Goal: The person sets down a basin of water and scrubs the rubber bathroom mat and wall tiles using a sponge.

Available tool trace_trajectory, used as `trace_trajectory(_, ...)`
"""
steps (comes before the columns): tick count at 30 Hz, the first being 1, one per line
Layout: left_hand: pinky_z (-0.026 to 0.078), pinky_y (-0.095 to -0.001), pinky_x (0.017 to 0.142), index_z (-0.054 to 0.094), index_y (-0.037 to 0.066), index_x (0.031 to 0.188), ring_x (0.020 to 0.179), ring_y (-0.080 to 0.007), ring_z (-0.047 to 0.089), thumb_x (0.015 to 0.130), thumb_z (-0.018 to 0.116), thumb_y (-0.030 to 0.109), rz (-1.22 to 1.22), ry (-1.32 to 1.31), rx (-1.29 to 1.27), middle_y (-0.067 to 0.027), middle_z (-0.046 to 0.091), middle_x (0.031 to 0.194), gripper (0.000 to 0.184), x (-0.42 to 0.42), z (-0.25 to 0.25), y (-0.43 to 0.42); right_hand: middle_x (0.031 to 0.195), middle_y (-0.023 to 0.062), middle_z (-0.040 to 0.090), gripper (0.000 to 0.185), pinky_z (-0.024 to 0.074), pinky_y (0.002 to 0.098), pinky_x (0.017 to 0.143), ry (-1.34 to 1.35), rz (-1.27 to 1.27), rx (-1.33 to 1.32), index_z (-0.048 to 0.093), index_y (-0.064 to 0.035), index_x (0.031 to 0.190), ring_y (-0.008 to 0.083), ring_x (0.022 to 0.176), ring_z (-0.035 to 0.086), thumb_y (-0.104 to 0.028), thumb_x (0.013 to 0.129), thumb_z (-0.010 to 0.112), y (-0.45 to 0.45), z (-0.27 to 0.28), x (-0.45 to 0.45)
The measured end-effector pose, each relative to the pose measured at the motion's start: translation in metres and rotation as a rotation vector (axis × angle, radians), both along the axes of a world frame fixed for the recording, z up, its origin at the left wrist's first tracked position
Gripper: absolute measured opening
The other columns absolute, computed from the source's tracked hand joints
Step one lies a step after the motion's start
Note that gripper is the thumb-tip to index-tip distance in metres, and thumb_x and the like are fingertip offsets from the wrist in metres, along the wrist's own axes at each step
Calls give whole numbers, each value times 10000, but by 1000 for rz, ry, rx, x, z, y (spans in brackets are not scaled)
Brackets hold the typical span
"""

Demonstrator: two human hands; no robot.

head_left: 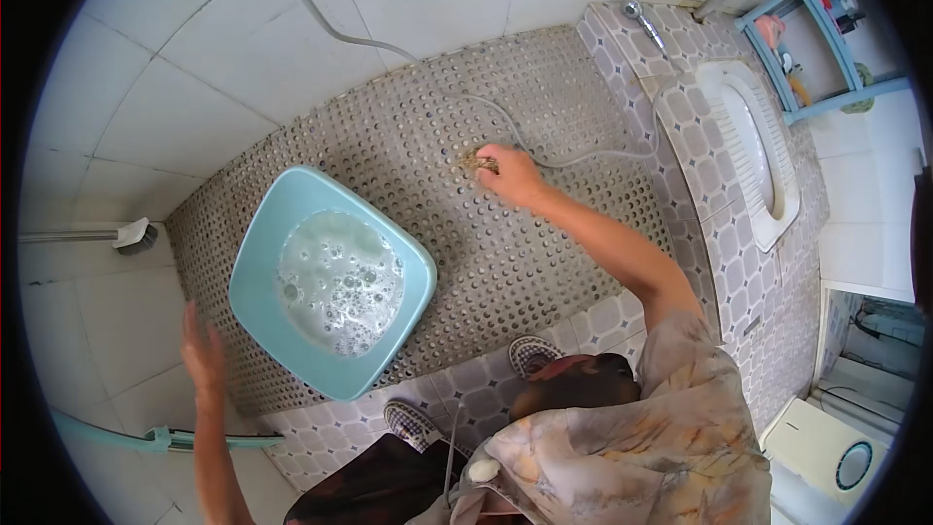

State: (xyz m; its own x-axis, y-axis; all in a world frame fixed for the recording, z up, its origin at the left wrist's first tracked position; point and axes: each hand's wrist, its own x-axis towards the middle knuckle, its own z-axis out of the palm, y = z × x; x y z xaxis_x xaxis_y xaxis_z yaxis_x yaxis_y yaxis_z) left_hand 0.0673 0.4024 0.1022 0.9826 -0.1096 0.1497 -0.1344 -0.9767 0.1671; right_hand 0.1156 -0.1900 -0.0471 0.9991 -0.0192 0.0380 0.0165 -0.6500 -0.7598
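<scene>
My right hand (pixel 510 175) is over the perforated mat, its fingers closed on a small brownish, wiry scouring ball (pixel 470 161). The ball appears to be at the mat's surface, though whether it touches cannot be made out. My left hand (pixel 202 350) is held out beside the basin, fingers stretched and slightly blurred, with nothing in it. Between the hands stands a light blue plastic basin (pixel 255 282). Foamy, bubbly water (pixel 340 277) covers its bottom.
Grey perforated mat (pixel 544 262) covers the floor. A hose (pixel 505 117) runs across it to a shower head (pixel 643 21) on the tiled step. Further right are a squat toilet (pixel 758 156) and blue shelf (pixel 807 39). A brush (pixel 134 236) and a squeegee (pixel 165 439) are left.
</scene>
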Motion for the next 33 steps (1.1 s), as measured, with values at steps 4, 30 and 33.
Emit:
trace_trajectory(4, 473, -405, 929, 588, 32, 1177, 1070, -349, 592, 802, 608, -25, -385, -24, -52, -179, 605, 1168, 380, 39, 68, -147, 863, 113, 680, 318, 502, 332, 727, 78, -129, 227, 625, -49, 1064, 217, 753, 647, -222, 801, 670, -32, -1, 6)
trace_trajectory(30, 102, -554, 1130, 241, 9, 1460, 1428, -366, 106, 895, 454, 439, -102, 263, -46, -197, 162, 1540, 741, -6, -174, -452, 970, 164, 614, 241, 583, 284, 545, -25, -689, 1156, 561, 89, 1023, 211, 762, 650, -26, 819, 623, 72, 65, 229)
trace_trajectory(33, 98, -553, 1130, 247, 6, 1458, 1430, -365, 103, 892, 456, 439, -93, 294, -43, -198, 162, 1540, 743, -7, -171, -453, 962, 175, 621, 222, 599, 285, 550, 118, -742, 1313, 573, 98, 1015, 240, 695, 659, -5, 820, 590, 48, -7, 238)
